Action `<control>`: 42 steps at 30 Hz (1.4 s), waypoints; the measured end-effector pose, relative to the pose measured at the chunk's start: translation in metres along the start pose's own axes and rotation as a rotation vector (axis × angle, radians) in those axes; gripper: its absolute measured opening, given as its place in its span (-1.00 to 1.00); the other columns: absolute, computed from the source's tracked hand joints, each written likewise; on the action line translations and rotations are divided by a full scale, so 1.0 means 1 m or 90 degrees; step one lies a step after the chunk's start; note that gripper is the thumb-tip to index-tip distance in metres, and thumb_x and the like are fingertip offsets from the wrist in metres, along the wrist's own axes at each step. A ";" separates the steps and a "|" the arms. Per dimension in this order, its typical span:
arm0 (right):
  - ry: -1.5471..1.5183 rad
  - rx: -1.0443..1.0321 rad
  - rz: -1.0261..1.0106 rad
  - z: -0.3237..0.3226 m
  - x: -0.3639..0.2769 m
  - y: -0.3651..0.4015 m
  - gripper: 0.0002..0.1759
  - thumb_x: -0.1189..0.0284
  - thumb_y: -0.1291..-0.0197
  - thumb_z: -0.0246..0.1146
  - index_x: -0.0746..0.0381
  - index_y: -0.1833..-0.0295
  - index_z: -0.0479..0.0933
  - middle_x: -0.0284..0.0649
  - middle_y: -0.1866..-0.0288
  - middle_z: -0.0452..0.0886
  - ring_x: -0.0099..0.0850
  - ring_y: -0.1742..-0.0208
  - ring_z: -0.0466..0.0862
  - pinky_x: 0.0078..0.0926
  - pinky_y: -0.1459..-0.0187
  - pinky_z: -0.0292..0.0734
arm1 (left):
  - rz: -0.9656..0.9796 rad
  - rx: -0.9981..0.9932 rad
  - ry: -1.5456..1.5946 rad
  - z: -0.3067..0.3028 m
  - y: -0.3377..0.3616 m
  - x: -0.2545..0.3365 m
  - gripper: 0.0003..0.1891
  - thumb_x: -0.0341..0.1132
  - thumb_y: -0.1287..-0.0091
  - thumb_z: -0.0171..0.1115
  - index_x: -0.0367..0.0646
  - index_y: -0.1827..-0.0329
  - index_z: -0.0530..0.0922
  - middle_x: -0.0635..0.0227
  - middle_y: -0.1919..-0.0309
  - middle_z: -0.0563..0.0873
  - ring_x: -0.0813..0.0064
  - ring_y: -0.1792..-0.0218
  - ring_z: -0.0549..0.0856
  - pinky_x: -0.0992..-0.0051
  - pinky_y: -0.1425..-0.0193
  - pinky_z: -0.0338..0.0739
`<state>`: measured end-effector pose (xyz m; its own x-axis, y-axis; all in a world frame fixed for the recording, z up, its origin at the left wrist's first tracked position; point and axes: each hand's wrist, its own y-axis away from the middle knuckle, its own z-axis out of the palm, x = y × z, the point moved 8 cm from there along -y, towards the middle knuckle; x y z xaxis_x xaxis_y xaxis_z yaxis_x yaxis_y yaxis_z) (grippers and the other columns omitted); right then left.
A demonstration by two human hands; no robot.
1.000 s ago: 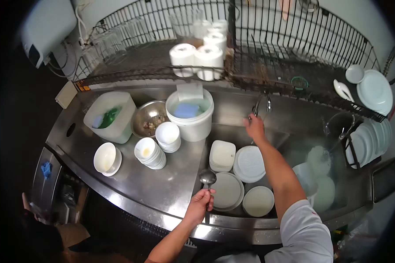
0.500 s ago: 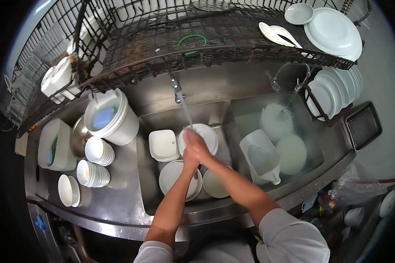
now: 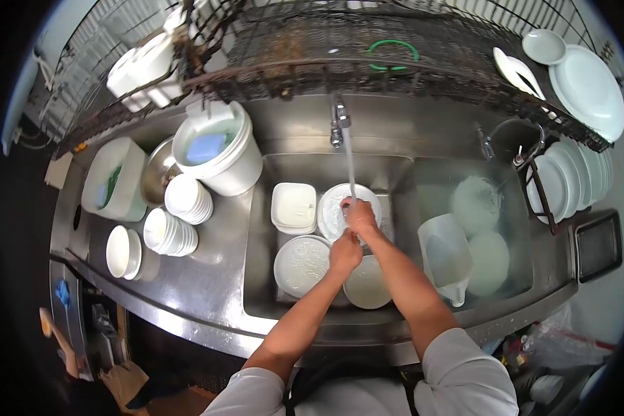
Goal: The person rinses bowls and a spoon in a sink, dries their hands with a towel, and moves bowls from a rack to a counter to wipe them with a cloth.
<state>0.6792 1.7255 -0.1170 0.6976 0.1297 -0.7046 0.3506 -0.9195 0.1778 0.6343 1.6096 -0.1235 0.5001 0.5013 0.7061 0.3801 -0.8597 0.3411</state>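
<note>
Head view: a steel sink [image 3: 260, 291] spreads under a dark, rough wire rack [image 3: 291, 73]. Left of the basins stands a smooth, round plastic bucket [image 3: 232, 170]. Beneath the faucet [image 3: 341, 121] lies a round white plate [image 3: 331, 215] — square dishes [image 3: 293, 205] beside it. Above the plate, the right hand [image 3: 360, 216] curls in the running water, its grip unclear; the left hand [image 3: 345, 251] is closed just below — contents hidden.

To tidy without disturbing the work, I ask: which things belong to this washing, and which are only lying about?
Likely in use:
left hand, right hand
running tap
square dishes, round plates

Apparently lying about:
green ring
metal tray
white spoons on the rack
</note>
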 end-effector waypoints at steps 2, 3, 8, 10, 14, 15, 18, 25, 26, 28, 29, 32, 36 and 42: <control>-0.036 0.070 0.002 0.006 0.023 -0.008 -0.78 0.47 -0.12 0.34 0.19 0.08 0.67 -0.01 0.26 0.72 -0.02 0.17 0.73 -0.14 0.09 0.63 | -0.001 0.015 0.195 0.025 -0.006 -0.021 -0.73 -0.35 -0.40 -0.02 -0.28 -0.04 0.53 0.12 0.17 0.77 0.17 0.25 0.71 0.27 0.14 0.56; -0.070 0.113 0.002 0.000 0.026 -0.006 -0.79 0.45 -0.13 0.36 0.24 0.10 0.68 -0.01 0.31 0.72 -0.04 0.22 0.74 -0.14 0.11 0.63 | 0.004 0.024 0.293 0.020 -0.004 -0.018 -0.74 -0.35 -0.43 -0.03 -0.30 -0.02 0.53 0.17 0.18 0.78 0.25 0.31 0.71 0.34 0.19 0.56; -0.194 0.073 -0.053 0.037 0.048 0.011 -0.58 0.49 -0.09 0.39 0.32 -0.09 0.53 -0.01 0.36 0.70 -0.11 0.23 0.75 -0.16 0.17 0.62 | -0.225 -0.185 0.787 0.045 -0.011 -0.045 -0.85 -0.31 -0.51 -0.04 -0.10 0.18 0.50 0.52 0.63 0.41 0.62 0.73 0.33 0.53 0.69 0.21; -0.066 -0.004 -0.038 0.019 0.020 0.018 -0.66 0.44 -0.11 0.37 0.28 -0.01 0.56 0.06 0.22 0.70 -0.05 0.11 0.72 -0.18 0.07 0.60 | -0.223 -0.189 0.733 0.046 0.002 -0.044 -0.86 -0.32 -0.51 -0.04 -0.09 0.17 0.50 0.52 0.63 0.42 0.63 0.72 0.34 0.54 0.67 0.22; -0.057 0.032 -0.039 0.007 0.009 0.021 -0.75 0.42 -0.19 0.28 0.24 0.02 0.61 0.04 0.23 0.70 -0.06 0.12 0.71 -0.22 0.05 0.60 | -0.225 -0.156 0.767 0.046 0.007 -0.046 -0.86 -0.31 -0.53 -0.02 -0.11 0.17 0.50 0.48 0.57 0.48 0.63 0.67 0.39 0.53 0.67 0.25; -0.098 0.074 -0.040 0.002 0.009 0.024 -0.74 0.44 -0.21 0.27 0.24 -0.01 0.62 0.02 0.25 0.70 -0.08 0.14 0.72 -0.23 0.06 0.60 | -0.226 -0.126 0.792 0.042 0.001 -0.045 -0.85 -0.31 -0.54 -0.02 -0.12 0.18 0.50 0.47 0.56 0.49 0.63 0.65 0.41 0.53 0.68 0.25; -0.354 0.074 -0.018 0.011 0.012 0.034 -0.74 0.47 -0.23 0.23 0.24 -0.03 0.62 -0.01 0.29 0.70 -0.16 0.19 0.72 -0.27 0.09 0.60 | -0.162 -0.110 0.769 0.022 -0.026 -0.045 -0.92 -0.39 -0.47 0.00 -0.15 0.14 0.46 0.37 0.46 0.58 0.60 0.62 0.46 0.52 0.66 0.30; -0.131 0.154 -0.144 -0.026 -0.014 0.040 -0.74 0.33 -0.16 0.32 0.34 0.37 0.54 -0.02 0.50 0.58 -0.31 0.47 0.54 -0.28 0.34 0.48 | -0.026 -0.147 0.521 0.023 -0.039 -0.032 -0.73 -0.23 -0.36 0.01 -0.23 0.11 0.57 0.21 0.36 0.66 0.42 0.51 0.58 0.34 0.56 0.48; -0.162 0.173 -0.131 -0.028 -0.010 0.042 -0.78 0.36 -0.19 0.28 0.34 0.30 0.58 -0.08 0.46 0.62 -0.36 0.40 0.58 -0.33 0.28 0.50 | -0.035 -0.143 0.498 0.022 -0.047 -0.026 -0.67 -0.16 -0.39 0.02 -0.27 0.27 0.60 0.23 0.60 0.58 0.43 0.71 0.47 0.35 0.66 0.35; -0.471 0.197 -0.092 -0.012 0.000 0.042 -0.80 0.45 -0.25 0.21 0.36 0.11 0.59 -0.17 0.29 0.65 -0.40 0.24 0.62 -0.40 0.09 0.56 | -0.106 -0.191 0.426 0.013 -0.052 -0.017 -0.55 -0.03 -0.43 0.00 -0.29 0.35 0.58 0.28 0.70 0.50 0.47 0.81 0.32 0.36 0.75 0.12; -0.654 0.175 -0.047 -0.004 0.001 0.045 -0.80 0.48 -0.27 0.20 0.36 0.06 0.58 -0.19 0.22 0.65 -0.42 0.19 0.64 -0.42 0.03 0.57 | -0.136 -0.225 0.401 0.018 -0.056 -0.016 -0.52 0.00 -0.45 -0.02 -0.30 0.36 0.58 0.29 0.70 0.50 0.48 0.82 0.29 0.37 0.76 0.07; -0.656 0.101 -0.078 -0.011 -0.013 0.038 -0.81 0.55 -0.27 0.17 0.39 0.05 0.56 -0.14 0.18 0.64 -0.44 0.20 0.65 -0.46 0.04 0.60 | -0.122 -0.264 0.494 0.027 -0.066 -0.016 -0.52 0.01 -0.47 -0.03 -0.26 0.36 0.57 0.29 0.67 0.52 0.51 0.80 0.32 0.41 0.77 0.04; -0.561 0.168 -0.049 -0.012 0.023 0.009 -0.82 0.50 -0.30 0.24 0.36 0.04 0.56 -0.23 0.20 0.63 -0.49 0.22 0.62 -0.50 0.14 0.58 | -0.026 -0.116 0.566 0.003 -0.048 0.010 -0.75 -0.26 -0.35 0.09 -0.24 0.39 0.60 0.35 0.62 0.53 0.47 0.64 0.48 0.42 0.63 0.25; -0.499 0.155 -0.136 -0.006 -0.008 0.002 -0.67 0.48 -0.30 0.25 0.35 -0.14 0.54 -0.22 0.12 0.65 -0.49 0.19 0.65 -0.51 0.10 0.58 | 0.217 -0.015 0.248 -0.025 -0.063 0.028 -0.68 -0.27 -0.40 -0.02 -0.21 0.03 0.66 0.09 0.08 0.77 0.23 0.00 0.73 0.26 -0.10 0.54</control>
<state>0.6786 1.7251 -0.1068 -0.0351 0.0975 -0.9946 0.2186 -0.9704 -0.1028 0.6050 1.6753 -0.1095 0.2632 0.1225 0.9569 0.2259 -0.9722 0.0623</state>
